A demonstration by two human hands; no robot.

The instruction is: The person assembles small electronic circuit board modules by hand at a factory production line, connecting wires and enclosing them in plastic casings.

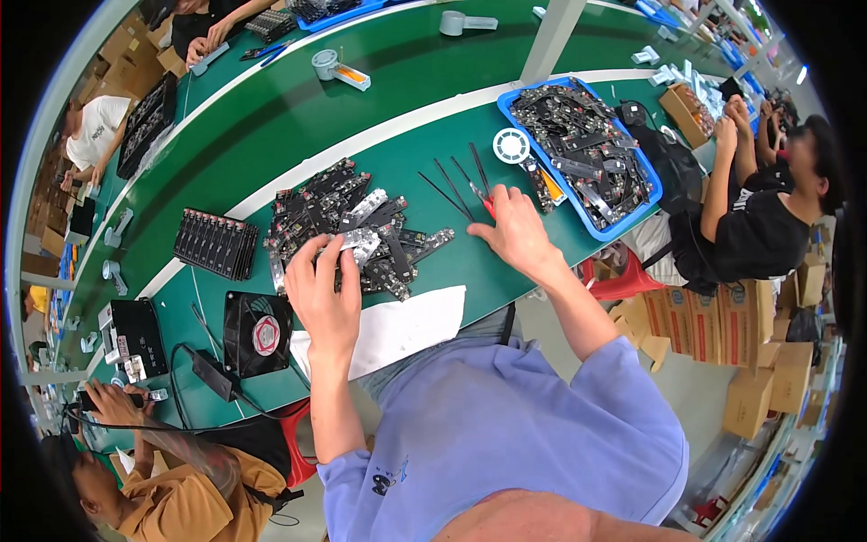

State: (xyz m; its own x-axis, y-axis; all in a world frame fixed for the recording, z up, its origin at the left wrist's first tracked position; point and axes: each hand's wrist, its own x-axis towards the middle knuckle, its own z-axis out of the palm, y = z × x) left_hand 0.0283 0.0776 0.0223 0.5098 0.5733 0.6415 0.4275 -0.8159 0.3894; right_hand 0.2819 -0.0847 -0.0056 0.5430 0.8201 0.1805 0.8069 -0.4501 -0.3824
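My left hand (323, 294) reaches onto a heap of small black circuit-board strips (312, 217), its fingers apart and bent downward. Beside its fingertips lies a silvery strip (363, 242); I see no firm hold on it. To the right, my right hand (519, 233) is closed around a red-handled tool (489, 207) with a slim metal tip, mostly hidden by the fingers. Several thin black sticks (444, 194) lie on the green table just beyond that tool. Below the heap, a white sheet (406, 330) rests at the table's near edge.
A blue tray (652, 200) full of black strips stands at right, with a white round-headed device (511, 145) beside it. Stacked black boards (215, 244), a black fan (257, 334) and cables are at left. Beyond runs a green conveyor (406, 59). Co-workers sit on both sides.
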